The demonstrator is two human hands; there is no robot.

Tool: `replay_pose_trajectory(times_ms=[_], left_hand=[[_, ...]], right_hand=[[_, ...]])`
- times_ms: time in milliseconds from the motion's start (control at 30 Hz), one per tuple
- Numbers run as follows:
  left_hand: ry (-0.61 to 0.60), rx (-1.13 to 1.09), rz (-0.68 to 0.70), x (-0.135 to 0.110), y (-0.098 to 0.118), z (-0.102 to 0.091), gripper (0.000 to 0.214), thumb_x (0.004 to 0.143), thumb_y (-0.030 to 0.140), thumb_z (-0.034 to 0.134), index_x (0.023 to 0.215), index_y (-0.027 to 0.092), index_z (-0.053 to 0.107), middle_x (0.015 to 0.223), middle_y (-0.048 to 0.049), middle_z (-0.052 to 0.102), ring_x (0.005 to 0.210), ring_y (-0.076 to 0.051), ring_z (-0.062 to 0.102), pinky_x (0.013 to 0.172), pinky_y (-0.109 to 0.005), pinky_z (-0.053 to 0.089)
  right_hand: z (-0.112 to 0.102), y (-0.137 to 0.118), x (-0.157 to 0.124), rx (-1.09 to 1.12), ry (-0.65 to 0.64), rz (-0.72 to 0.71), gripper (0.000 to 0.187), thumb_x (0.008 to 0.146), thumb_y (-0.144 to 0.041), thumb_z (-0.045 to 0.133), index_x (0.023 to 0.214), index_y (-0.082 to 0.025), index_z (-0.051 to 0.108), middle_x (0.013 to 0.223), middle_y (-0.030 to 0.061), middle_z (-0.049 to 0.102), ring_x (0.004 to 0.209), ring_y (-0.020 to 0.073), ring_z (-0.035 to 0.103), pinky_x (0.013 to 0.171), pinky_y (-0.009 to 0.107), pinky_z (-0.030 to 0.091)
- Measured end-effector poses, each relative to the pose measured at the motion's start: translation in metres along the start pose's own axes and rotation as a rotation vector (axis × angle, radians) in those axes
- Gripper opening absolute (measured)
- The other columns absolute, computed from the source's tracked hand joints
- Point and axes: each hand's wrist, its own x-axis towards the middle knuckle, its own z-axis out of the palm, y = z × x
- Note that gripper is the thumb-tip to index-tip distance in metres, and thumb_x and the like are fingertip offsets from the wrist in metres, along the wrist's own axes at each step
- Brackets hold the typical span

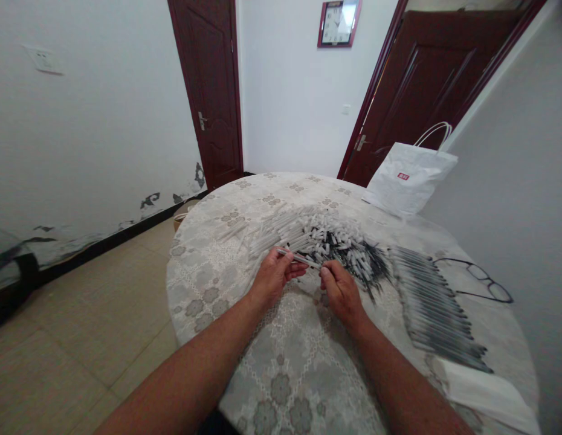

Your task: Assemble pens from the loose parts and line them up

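Note:
Above the near side of the table, my left hand (276,273) pinches a slim translucent pen (300,258), which slants down to the right. At its lower right end, the fingers of my right hand (339,287) are closed round the tip; what they cover is hidden. Just beyond my hands lies a heap of clear pen barrels (281,228). White caps (348,228) and thin black pen parts (376,260) are mixed together at the heap's right side.
A row of dark-ended pens (437,305) lies to the right, beside eyeglasses (492,284). Behind stands a white paper bag (410,178). A folded white item (487,393) rests near the right edge. Patterned cloth covers the round table (281,386).

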Motion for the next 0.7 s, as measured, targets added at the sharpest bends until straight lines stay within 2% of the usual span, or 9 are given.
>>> replay_pose_trajectory(times_ms=[133,200,333,400,500,700], left_hand=[[0.001,0.011,-0.005,-0.0004,0.0002,0.0016,0.04,0.08,0.042,0.076,0.095,0.019,0.047,0.095,-0.01,0.075,0.081,-0.022,0.075,0.078,-0.036,0.058],[-0.001,0.018,-0.004,-0.0005,0.0,0.0016,0.039,0.081,0.042,0.075,0.095,0.019,0.047,0.095,-0.0101,0.075,0.082,-0.022,0.075,0.079,-0.036,0.058],[0.004,0.019,-0.002,0.0002,-0.0007,0.0002,0.038,0.081,0.042,0.074,0.095,0.019,0.046,0.093,-0.0096,0.075,0.083,-0.022,0.075,0.08,-0.037,0.057],[0.012,0.018,-0.002,0.001,-0.0011,-0.0006,0.038,0.081,0.042,0.075,0.095,0.019,0.047,0.093,-0.0088,0.074,0.083,-0.023,0.075,0.08,-0.037,0.058],[0.015,0.014,-0.004,0.0022,-0.0017,-0.0011,0.038,0.08,0.041,0.076,0.094,0.019,0.047,0.093,-0.008,0.074,0.084,-0.023,0.075,0.081,-0.038,0.058],[0.01,0.014,-0.006,0.0021,-0.0015,-0.0009,0.037,0.081,0.04,0.075,0.094,0.019,0.048,0.095,-0.0086,0.074,0.083,-0.022,0.075,0.083,-0.039,0.058]], right_hand=[[0.0013,0.0026,-0.0001,0.043,-0.026,0.02,0.039,0.102,-0.044,0.036,0.074,-0.022,0.052,0.065,-0.0005,0.056,0.061,0.0158,0.052,0.06,0.028,0.037],[0.0009,0.003,-0.0003,0.079,-0.032,0.033,0.04,0.102,-0.044,0.035,0.074,-0.022,0.054,0.064,-0.0003,0.056,0.06,0.0157,0.053,0.059,0.028,0.038],[-0.0005,0.0028,-0.0004,0.151,0.013,0.033,0.026,0.098,-0.042,0.043,0.099,-0.021,0.057,0.078,0.0007,0.063,0.064,0.0159,0.056,0.061,0.027,0.042],[-0.0004,0.0029,0.0001,0.14,0.025,0.022,0.023,0.096,-0.04,0.048,0.105,-0.02,0.056,0.084,0.0016,0.064,0.067,0.0163,0.058,0.063,0.027,0.043],[-0.0001,0.0027,0.001,0.093,0.013,0.012,0.02,0.096,-0.038,0.048,0.101,-0.02,0.057,0.082,0.0012,0.063,0.07,0.0167,0.058,0.066,0.027,0.043],[0.0001,-0.0012,0.0001,0.068,0.006,0.013,0.024,0.1,-0.039,0.041,0.089,-0.022,0.054,0.067,-0.0029,0.056,0.062,0.0155,0.054,0.062,0.027,0.038]])
